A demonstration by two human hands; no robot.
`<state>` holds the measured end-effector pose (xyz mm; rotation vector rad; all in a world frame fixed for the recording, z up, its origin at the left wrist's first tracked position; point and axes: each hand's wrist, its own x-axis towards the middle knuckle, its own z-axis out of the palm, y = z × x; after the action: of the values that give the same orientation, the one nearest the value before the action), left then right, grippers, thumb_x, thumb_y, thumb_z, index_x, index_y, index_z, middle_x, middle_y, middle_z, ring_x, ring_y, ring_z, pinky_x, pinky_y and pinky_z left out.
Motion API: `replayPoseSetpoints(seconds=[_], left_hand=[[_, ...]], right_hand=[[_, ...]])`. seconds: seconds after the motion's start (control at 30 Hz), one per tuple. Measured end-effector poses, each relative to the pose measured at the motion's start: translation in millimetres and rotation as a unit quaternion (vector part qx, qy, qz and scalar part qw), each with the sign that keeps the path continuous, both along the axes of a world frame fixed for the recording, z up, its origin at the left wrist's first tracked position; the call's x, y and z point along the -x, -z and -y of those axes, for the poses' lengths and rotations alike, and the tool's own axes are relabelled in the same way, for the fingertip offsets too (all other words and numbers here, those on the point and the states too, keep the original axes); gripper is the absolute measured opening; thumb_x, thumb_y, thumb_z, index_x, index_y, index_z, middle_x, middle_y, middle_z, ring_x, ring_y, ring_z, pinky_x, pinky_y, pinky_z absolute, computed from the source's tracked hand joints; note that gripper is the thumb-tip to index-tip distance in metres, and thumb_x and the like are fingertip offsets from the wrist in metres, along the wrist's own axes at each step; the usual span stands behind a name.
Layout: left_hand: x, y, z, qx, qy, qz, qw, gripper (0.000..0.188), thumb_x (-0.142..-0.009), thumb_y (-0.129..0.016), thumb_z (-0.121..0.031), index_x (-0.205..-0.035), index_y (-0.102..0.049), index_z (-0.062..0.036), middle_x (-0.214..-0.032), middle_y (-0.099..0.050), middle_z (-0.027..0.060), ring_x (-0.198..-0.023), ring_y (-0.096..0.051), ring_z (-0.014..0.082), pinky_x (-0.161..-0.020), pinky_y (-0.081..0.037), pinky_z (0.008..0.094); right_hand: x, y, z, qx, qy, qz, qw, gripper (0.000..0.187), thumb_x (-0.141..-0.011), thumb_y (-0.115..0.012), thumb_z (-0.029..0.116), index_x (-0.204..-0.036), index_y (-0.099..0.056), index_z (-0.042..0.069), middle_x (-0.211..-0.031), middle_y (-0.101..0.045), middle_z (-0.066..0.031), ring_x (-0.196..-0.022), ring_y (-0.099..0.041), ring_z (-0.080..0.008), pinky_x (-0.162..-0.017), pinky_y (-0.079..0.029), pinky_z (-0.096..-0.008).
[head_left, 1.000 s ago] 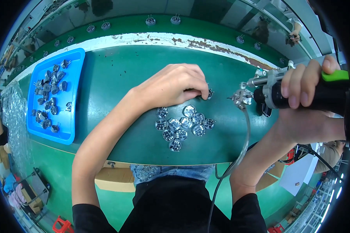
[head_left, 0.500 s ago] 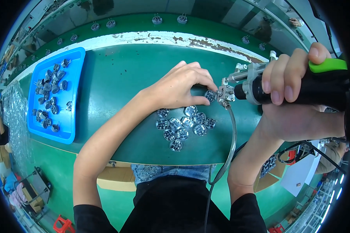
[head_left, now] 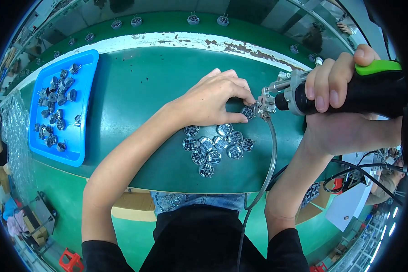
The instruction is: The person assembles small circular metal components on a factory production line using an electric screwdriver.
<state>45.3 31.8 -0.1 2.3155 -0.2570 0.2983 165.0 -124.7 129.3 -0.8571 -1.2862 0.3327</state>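
My left hand (head_left: 220,99) pinches a small round circuit-board part (head_left: 248,111) between thumb and fingers, down at the green tabletop (head_left: 136,90). Its far side sits right against the metal nose of a black power screwdriver (head_left: 344,100), which lies sideways. My right hand (head_left: 337,90) is wrapped round the body of that tool, fingers over the top near its bright green lever. A clear hose (head_left: 273,149) curves down from the nose. Just nearer to me than my left hand, several similar round parts (head_left: 213,157) lie grouped, board faces up.
A blue tray (head_left: 91,68) with several dark round parts stands at the left. Beyond the table's worn white edge (head_left: 167,39), a green belt (head_left: 163,22) carries spaced round parts. Black cables (head_left: 358,168) hang at the right. Cardboard boxes (head_left: 133,206) sit below the table.
The parts on the far belt have shifted right. The view has shifted slightly; both hands keep their holds, with the tool nose still at the round part.
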Motion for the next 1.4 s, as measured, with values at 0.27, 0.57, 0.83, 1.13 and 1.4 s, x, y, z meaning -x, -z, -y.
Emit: replayPoseSetpoints(seconds=[0.27, 0.57, 0.83, 1.13, 1.4], left_hand=[[0.3, -1.3, 0.1, 0.001, 0.000, -0.007, 1.000, 0.029, -0.083, -0.086, -0.028, -0.101, -0.072, -0.0087, -0.115, -0.070, -0.0013, -0.112, -0.058, 0.0227, -0.096, -0.041, 0.0391], [0.0, -1.2, 0.6, 0.000, -0.002, -0.010, 1.000, 0.029, -0.083, -0.086, -0.027, -0.102, -0.072, -0.0089, -0.115, -0.070, -0.0015, -0.112, -0.058, 0.0226, -0.096, -0.041, 0.0391], [0.3, -0.7, 0.4, -0.002, -0.001, -0.005, 1.000, 0.031, -0.083, -0.086, -0.027, -0.103, -0.072, -0.0085, -0.116, -0.070, -0.0011, -0.112, -0.059, 0.0226, -0.096, -0.041, 0.0389], [-0.4, -1.7, 1.7, -0.005, -0.005, -0.002, 1.000, 0.032, -0.083, -0.086, -0.028, -0.104, -0.072, -0.0074, -0.116, -0.070, -0.0006, -0.112, -0.059, 0.0227, -0.096, -0.042, 0.0386], [0.0, 0.0, 3.7, 0.013, -0.014, 0.006, 1.000, 0.030, -0.083, -0.086, -0.027, -0.100, -0.075, -0.0059, -0.115, -0.072, 0.0002, -0.112, -0.060, 0.0223, -0.096, -0.042, 0.0387]], right_hand=[[-4.1, 2.5, -3.1, -0.006, -0.016, 0.003, 1.000, 0.101, -0.089, -0.026, 0.095, -0.117, -0.053, 0.002, -0.066, -0.050, -0.0002, -0.051, -0.049, -0.0105, -0.053, -0.044, -0.0272], [-10.9, 4.6, -1.9, -0.013, -0.030, 0.009, 0.999, 0.101, -0.089, -0.025, 0.095, -0.117, -0.053, 0.002, -0.067, -0.050, -0.0003, -0.051, -0.049, -0.0106, -0.053, -0.044, -0.0273], [-12.2, 5.5, -0.2, -0.020, -0.043, 0.015, 0.999, 0.102, -0.089, -0.024, 0.095, -0.118, -0.053, 0.002, -0.067, -0.050, -0.0003, -0.051, -0.050, -0.0106, -0.054, -0.044, -0.0273], [-14.5, 7.0, -5.1, -0.028, -0.052, 0.023, 0.998, 0.102, -0.089, -0.023, 0.095, -0.118, -0.053, 0.002, -0.067, -0.050, -0.0004, -0.051, -0.050, -0.0107, -0.054, -0.044, -0.0274], [-26.5, 7.8, -13.3, -0.030, -0.066, 0.028, 0.997, 0.103, -0.090, -0.022, 0.095, -0.119, -0.054, 0.002, -0.067, -0.050, -0.0004, -0.052, -0.050, -0.0108, -0.054, -0.044, -0.0274]])
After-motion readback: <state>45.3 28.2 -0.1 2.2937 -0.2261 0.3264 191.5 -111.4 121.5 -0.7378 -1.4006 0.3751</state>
